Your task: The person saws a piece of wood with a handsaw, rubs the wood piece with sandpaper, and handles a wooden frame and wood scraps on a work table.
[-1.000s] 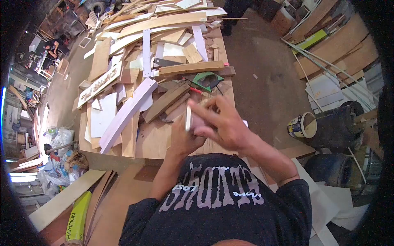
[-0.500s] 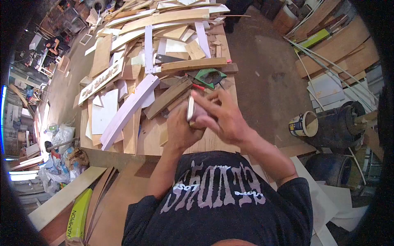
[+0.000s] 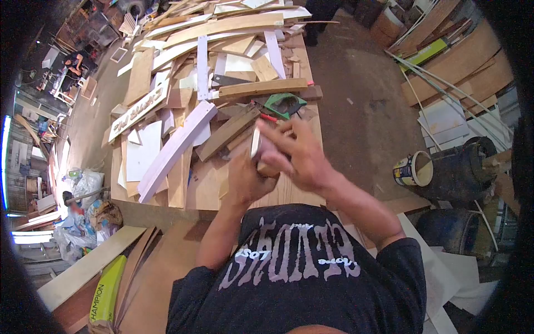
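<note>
My left hand (image 3: 245,181) is wrapped round a slim phone (image 3: 256,143), seen almost edge-on, its side pale. My right hand (image 3: 307,158) is close against the phone's right side, index finger stretched along its top and thumb pointing at it. The right fingers are apart and grip nothing I can see; the phone's face is mostly hidden. Just beyond the hands lie a dark brown wooden block (image 3: 229,133) and a green-handled tool (image 3: 285,106). To their left rests a long pale lilac wooden strip (image 3: 175,153).
The workbench (image 3: 194,195) is heaped with wood offcuts, including a board with raised letters (image 3: 138,114). A white bucket (image 3: 413,169) and dark drums (image 3: 459,167) stand on the right. Boards lean at lower left, and a person (image 3: 72,65) sits at far left.
The phone and both hands have shifted very slightly left. The right fingers have moved a little over the phone. The bench items look the same.
</note>
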Demonstrator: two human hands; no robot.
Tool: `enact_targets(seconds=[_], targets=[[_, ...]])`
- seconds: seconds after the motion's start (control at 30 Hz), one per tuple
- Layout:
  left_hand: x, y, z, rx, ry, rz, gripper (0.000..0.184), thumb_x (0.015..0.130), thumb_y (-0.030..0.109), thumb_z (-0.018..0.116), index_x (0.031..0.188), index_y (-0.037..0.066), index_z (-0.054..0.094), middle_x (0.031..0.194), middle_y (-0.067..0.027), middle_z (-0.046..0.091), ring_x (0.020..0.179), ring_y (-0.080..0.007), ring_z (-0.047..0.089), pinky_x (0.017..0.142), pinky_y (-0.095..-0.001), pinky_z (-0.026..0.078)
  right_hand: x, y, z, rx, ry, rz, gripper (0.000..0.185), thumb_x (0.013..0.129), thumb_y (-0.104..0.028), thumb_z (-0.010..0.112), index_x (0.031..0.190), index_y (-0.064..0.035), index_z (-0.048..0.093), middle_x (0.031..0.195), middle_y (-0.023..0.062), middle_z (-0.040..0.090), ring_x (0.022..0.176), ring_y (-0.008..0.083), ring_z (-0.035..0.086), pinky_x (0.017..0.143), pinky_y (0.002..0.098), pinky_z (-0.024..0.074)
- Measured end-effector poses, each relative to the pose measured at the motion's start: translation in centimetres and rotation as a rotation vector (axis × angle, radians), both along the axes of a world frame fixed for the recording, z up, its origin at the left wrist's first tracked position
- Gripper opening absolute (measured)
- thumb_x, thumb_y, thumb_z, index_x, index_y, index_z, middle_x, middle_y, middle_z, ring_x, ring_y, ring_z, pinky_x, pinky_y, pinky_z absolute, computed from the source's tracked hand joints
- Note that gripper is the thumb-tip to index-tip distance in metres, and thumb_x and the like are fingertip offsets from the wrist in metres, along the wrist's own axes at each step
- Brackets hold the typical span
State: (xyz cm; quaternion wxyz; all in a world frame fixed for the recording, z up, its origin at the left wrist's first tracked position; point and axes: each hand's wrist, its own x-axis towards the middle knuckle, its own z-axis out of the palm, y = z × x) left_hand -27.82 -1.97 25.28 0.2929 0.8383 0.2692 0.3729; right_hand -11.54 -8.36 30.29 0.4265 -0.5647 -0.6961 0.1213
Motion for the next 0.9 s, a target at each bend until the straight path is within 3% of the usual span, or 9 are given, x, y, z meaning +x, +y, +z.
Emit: enact_targets(seconds=[0.17,0.33,0.4,0.5,0.6,0.77,0.9], targets=[[0.0,0.9,-0.2,0.016,0.054,0.082,0.042,0.068,0.021,0.078,0.105,0.007,0.061,0.09,-0.0177,0.068,0.083,-0.0406,0.066,0.072,-0.0459,0.053,0.1,0.8,-0.2,0.009,-0.069,-0.01,0.057,0.088,-0.04,0.07,0.139,-0.0158,0.059,0.099,0.0158,0.056,0.091,0.0307,0.053,0.085,0.0414,0.0443],[0.4,-1.1,1.5,-0.017,0.077,0.061,0.049,0.066,0.02,0.078,0.111,0.008,0.061,0.086,-0.0173,0.067,0.083,-0.0397,0.067,0.071,-0.0449,0.053,1.1,1.8,-1.0,-0.08,0.072,-0.062,0.052,0.096,-0.041,0.06,0.14,-0.0126,0.058,0.094,0.0149,0.056,0.088,0.0278,0.052,0.084,0.0401,0.043],[0.0,-0.1,-0.3,-0.001,0.235,0.13,0.052,0.066,0.017,0.077,0.115,0.009,0.059,0.088,-0.0185,0.067,0.085,-0.0405,0.066,0.071,-0.0463,0.053,-0.6,-0.3,-0.1,-0.002,-0.054,-0.008,0.048,0.098,-0.037,0.057,0.139,-0.0107,0.058,0.094,0.0158,0.056,0.088,0.0287,0.052,0.084,0.0389,0.0428],[0.7,-0.5,1.6,0.053,0.057,0.075,0.047,0.068,0.018,0.076,0.111,0.008,0.06,0.091,-0.0195,0.068,0.087,-0.0403,0.066,0.071,-0.046,0.053,0.1,1.3,-0.8,-0.036,-0.005,-0.082,0.048,0.097,-0.036,0.058,0.137,-0.0095,0.06,0.095,0.0158,0.057,0.09,0.0285,0.052,0.084,0.0382,0.0421],[-0.2,1.8,-0.3,-0.039,0.243,0.06,0.046,0.068,0.016,0.076,0.109,0.007,0.059,0.093,-0.0188,0.067,0.089,-0.0396,0.066,0.072,-0.0446,0.053,-0.1,1.2,-0.7,-0.047,-0.002,-0.124,0.049,0.096,-0.036,0.059,0.138,-0.0096,0.059,0.095,0.0157,0.057,0.09,0.028,0.052,0.083,0.0379,0.0417],[0.9,0.2,2.0,0.048,0.02,0.068,0.037,0.07,0.019,0.075,0.102,0.009,0.061,0.087,-0.0151,0.067,0.078,-0.0404,0.066,0.067,-0.0454,0.053,0.3,1.8,-1.3,-0.037,0.01,-0.119,0.05,0.097,-0.036,0.058,0.139,-0.0076,0.058,0.095,0.0158,0.057,0.091,0.0287,0.052,0.084,0.0387,0.0415],[-0.2,2.3,-0.2,-0.128,0.143,0.07,0.039,0.067,0.017,0.075,0.102,0.008,0.06,0.09,-0.0172,0.067,0.083,-0.0401,0.066,0.07,-0.0453,0.053,-0.7,0.8,-1.5,-0.013,0.012,-0.067,0.051,0.097,-0.038,0.058,0.139,-0.0079,0.058,0.095,0.0158,0.057,0.09,0.0288,0.053,0.085,0.0387,0.0419]])
